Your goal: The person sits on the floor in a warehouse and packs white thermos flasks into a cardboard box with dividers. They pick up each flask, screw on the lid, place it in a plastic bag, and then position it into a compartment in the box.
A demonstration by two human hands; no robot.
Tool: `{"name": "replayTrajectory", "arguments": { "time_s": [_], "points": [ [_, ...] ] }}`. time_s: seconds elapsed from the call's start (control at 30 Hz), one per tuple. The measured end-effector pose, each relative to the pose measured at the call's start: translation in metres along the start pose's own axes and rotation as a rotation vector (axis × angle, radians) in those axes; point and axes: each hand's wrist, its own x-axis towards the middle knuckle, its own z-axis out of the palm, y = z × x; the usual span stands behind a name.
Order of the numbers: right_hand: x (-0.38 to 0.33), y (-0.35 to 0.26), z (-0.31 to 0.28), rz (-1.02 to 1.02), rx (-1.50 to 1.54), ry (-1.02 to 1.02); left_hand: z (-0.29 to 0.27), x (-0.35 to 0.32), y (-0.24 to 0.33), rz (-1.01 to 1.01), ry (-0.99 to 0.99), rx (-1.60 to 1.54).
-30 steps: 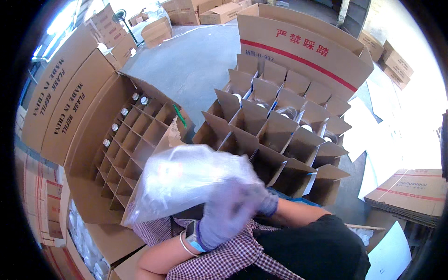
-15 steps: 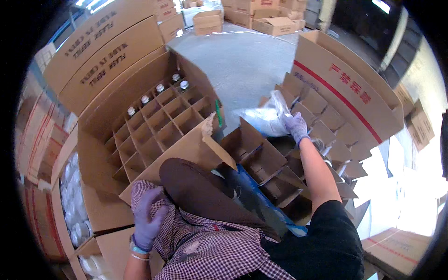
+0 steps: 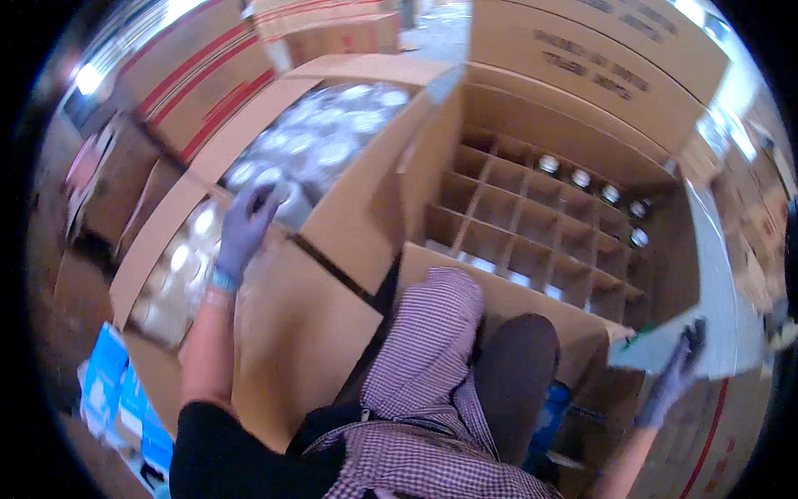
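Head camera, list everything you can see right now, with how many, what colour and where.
Divider carton: one, brown, centre right, open.
Jar tops: about five, pale, in its far cells.
Bagged-ware carton: one, brown, upper left, clear wrapped pieces, count unclear.
Stacked cartons: several, brown, along the top.
Blue packs: a few, lower left.
Left hand: purple glove, reaching into the bagged-ware carton.
Right hand: purple glove, at a grey sheet.

Matt brown corrugated cardboard carton (image 3: pixel 366 200), plain cardboard dividers (image 3: pixel 532 241) in the box right of it, shiny metal jar lids (image 3: pixel 582 177) there, glossy clear plastic wrap (image 3: pixel 324 141) inside the carton, left hand (image 3: pixel 245 233) and right hand (image 3: pixel 673 378) in thin purple rubbery gloves, woven checked cloth apron (image 3: pixel 424 358) below.
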Motion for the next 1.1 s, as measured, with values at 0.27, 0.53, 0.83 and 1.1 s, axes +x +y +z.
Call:
{"name": "replayTrajectory", "arguments": {
  "time_s": [0.27, 0.53, 0.83, 1.1],
  "points": [
    [-0.125, -0.140, 0.158, -0.307, 0.086, -0.510, 0.034, 0.104, -0.111, -0.201, -0.174, 0.867],
    [-0.135, -0.124, 0.163, -0.136, 0.052, -0.621, 0.063, 0.100, -0.146, -0.485, -0.265, 0.625],
    [-0.146, -0.141, 0.173, -0.128, 0.160, -0.695, -0.016, 0.106, -0.038, -0.132, -0.034, 0.652],
    [-0.138, -0.142, 0.207, -0.155, 0.206, -0.758, 0.007, 0.099, -0.110, -0.162, -0.112, 0.750]
  ]
}}
